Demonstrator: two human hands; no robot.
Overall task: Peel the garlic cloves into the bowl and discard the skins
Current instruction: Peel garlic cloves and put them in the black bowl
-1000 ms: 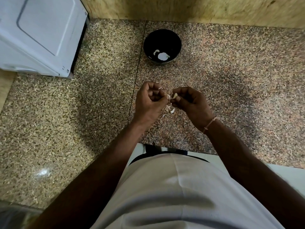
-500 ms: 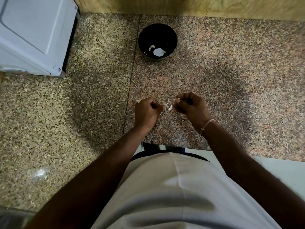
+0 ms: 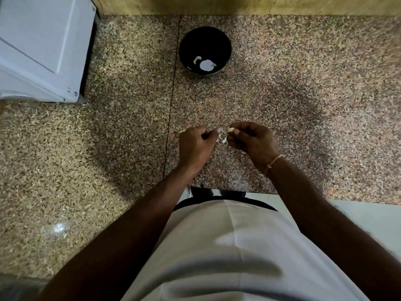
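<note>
**Head view: the hands are dropping lower over the table, skin coming away between them**

Head view is showing me both hands working close together over the speckled pink-brown granite table (image 3: 303, 83), and I am reading a change from a second ago: the pair was held higher and nearer the bowl, and it is now sitting lower, closer to the table's near edge. The left hand (image 3: 195, 144) is curled tight, and I am seeing a pale tip poking out at its far side, so I judge it is gripping garlic, though what exactly is hidden in the fist. The right hand (image 3: 252, 141) is pinching a small pale garlic clove (image 3: 230, 129) between thumb and forefinger. Thin white papery skins (image 3: 222, 137) are hanging in the gap between the two hands, looser and more stretched out than they were.

The round black bowl (image 3: 225, 43) is standing well apart from the hands, toward the wooden wall, holding a few white peeled garlic pieces (image 3: 206, 64). To me this is meaning the current clove is nearly stripped: I am expecting the skin to part soon, after which the clove is needing a reach forward to the bowl and the skins are needing to go elsewhere. I am seeing no place for the skins here. A white appliance (image 3: 39, 44) is sitting at the far left.
</note>
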